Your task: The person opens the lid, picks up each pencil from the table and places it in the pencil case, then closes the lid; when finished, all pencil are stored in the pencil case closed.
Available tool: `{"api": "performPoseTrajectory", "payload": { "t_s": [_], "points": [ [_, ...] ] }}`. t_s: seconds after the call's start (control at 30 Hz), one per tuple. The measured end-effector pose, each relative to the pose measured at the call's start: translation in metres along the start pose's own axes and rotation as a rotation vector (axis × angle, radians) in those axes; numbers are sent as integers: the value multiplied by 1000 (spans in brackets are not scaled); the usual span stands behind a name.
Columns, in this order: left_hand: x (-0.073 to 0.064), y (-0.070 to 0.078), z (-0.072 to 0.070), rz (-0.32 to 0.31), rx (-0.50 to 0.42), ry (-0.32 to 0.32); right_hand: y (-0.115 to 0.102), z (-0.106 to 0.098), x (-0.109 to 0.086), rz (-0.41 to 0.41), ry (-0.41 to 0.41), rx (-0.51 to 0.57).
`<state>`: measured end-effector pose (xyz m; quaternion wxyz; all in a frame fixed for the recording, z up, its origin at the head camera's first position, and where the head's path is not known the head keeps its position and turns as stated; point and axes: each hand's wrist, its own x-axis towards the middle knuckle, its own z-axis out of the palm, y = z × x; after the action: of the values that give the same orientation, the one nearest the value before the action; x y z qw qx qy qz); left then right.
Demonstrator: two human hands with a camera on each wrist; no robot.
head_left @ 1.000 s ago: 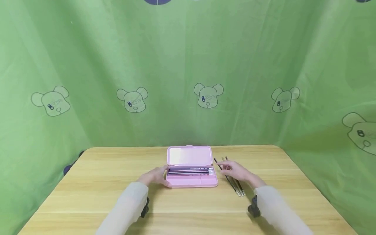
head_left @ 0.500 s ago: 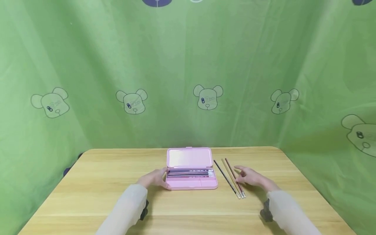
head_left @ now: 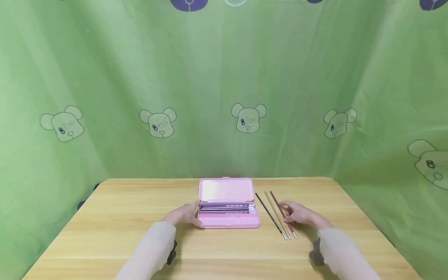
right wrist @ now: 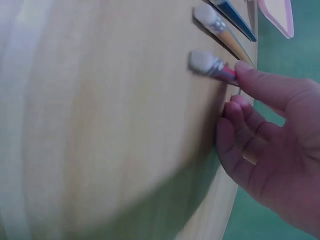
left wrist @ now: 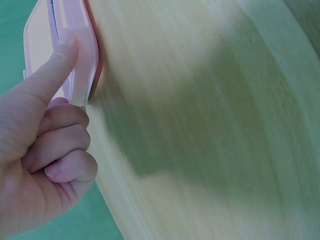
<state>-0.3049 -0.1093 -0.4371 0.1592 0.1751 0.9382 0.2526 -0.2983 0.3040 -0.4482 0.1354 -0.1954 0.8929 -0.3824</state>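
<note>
A pink pencil case (head_left: 218, 222) lies with its lid raised at the back middle of the table. Several dark pencils (head_left: 224, 210) with white erasers fill its rear compartment. My left hand (head_left: 183, 214) grips the case's left end; the left wrist view shows the thumb (left wrist: 67, 47) along its edge and the other fingers curled. To the right of the case, my right hand (head_left: 299, 214) pinches a red pencil (head_left: 275, 200) between thumb and fingers. Its eraser end points toward the front. Alongside lie a yellow pencil (head_left: 271, 202) and a dark blue-black pencil (head_left: 265, 207).
The light wood table (head_left: 224, 260) ends just behind the case, where a green curtain (head_left: 203, 151) printed with bear heads hangs. More curtain encloses the left and right sides.
My right hand has drawn back from over the pencils to their right side and now pinches the red one, which has shifted slightly right. My left hand stays at the case.
</note>
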Motion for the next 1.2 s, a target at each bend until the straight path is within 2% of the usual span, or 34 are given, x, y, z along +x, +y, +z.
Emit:
{"api": "performPoseTrajectory", "payload": {
  "t_s": [0.1, 0.3, 0.53, 0.63, 0.73, 0.77, 0.9, 0.97, 1.0, 1.07, 1.2],
  "points": [
    [0, 0, 0, 1, -1, 5, -4, -1, 0, 61, -2, -5],
    [1, -2, 1, 3, -5, 4, -10, 0, 2, 128, 40, -95],
    [-4, 0, -1, 1, -8, 5, -17, 7, 4, 215, 49, -107],
    [-2, 0, -3, -3, -20, 4, -17, 5, 4, 199, 72, -154],
    [2, -2, -2, 6, -26, -2, -11, 0, 4, 150, 106, -196],
    [8, -9, 2, 33, -9, 0, -9, -1, 4, 129, 114, -199],
    [11, -11, 3, 41, -3, -2, -4, -4, 6, 51, 144, -154],
    [10, -10, 2, 38, -8, -1, -4, -4, 8, 11, 162, -134],
    [5, -3, -1, 15, -25, -5, -5, -3, 9, -6, 173, -131],
    [2, -1, -1, 16, -25, -5, -9, -2, 12, -42, 185, -128],
    [-2, 1, -2, 20, -8, 0, -19, 4, 19, -104, 165, -118]
  ]
}}
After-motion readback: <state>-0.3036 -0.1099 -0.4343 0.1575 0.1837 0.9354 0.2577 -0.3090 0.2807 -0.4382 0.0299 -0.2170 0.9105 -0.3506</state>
